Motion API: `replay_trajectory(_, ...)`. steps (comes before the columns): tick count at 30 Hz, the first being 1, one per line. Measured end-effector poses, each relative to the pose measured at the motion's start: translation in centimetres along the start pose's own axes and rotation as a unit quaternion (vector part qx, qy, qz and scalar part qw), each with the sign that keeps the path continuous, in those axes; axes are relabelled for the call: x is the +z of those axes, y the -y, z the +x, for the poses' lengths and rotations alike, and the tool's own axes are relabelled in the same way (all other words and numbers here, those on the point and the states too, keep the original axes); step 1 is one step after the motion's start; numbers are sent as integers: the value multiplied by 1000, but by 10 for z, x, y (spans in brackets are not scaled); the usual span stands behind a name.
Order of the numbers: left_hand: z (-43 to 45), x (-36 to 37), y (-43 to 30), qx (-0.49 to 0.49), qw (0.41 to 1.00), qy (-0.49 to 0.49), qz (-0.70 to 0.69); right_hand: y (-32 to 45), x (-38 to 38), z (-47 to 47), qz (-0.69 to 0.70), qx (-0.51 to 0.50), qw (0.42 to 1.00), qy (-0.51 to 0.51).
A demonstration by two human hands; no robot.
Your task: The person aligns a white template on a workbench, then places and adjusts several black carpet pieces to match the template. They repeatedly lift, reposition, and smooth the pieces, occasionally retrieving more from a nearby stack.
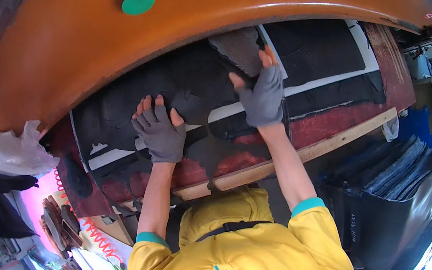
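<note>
My left hand (159, 132), in a grey fingerless glove, lies with spread fingers on a dark sheet (120, 100), which looks like leather, near its front edge. My right hand (262, 89), gloved the same way, reaches farther over the sheet; its fingertips are beside a ragged greyish-brown piece (240, 48), thumb held apart. Whether the fingertips touch that piece cannot be told. White strips (225, 111) show between the dark sheets. Another dark sheet (316, 51) lies to the right. A thin dark scrap (211, 151) hangs over the front edge.
An orange machine beam (89, 32) with a green push button (138, 2) spans above the work surface. A wooden batten (243, 175) runs along the dark red board's (327, 122) front. Folded dark material (397, 166) stands right; a plastic bag (8, 148) and red coiled hose (100, 239) are left.
</note>
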State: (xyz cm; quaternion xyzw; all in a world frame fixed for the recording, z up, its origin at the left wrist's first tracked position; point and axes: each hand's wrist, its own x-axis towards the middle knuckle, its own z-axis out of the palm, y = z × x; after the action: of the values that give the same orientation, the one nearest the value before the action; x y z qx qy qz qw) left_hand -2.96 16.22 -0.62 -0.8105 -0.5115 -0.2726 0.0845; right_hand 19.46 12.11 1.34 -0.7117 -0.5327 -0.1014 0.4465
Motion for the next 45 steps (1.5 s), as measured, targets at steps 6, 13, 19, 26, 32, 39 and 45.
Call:
replay_trajectory(6,90,-34,-14,116,967,-225,-17,16,-32,-73,75,-62,994,42)
replay_trajectory(13,213,-22,-45,235,921,-305,63,4,14,-72,-28,-135,982,132)
replay_trajectory(19,34,-9,-15,135,988,-66,-18,4,26,-54,-34,-106,981,159)
replay_trajectory(26,-68,9,7,55,997,59,-1,0,31,-57,-41,-134,978,154)
replay_trajectory(32,-64,16,7,56,995,82,-8,4,35,-56,-82,-124,975,167)
replay_trajectory(39,-56,-12,-9,15,991,80,-103,11,28,-61,-77,-133,980,127)
replay_trajectory(45,-85,-37,-11,28,981,107,-156,17,2,-91,-100,-112,978,147)
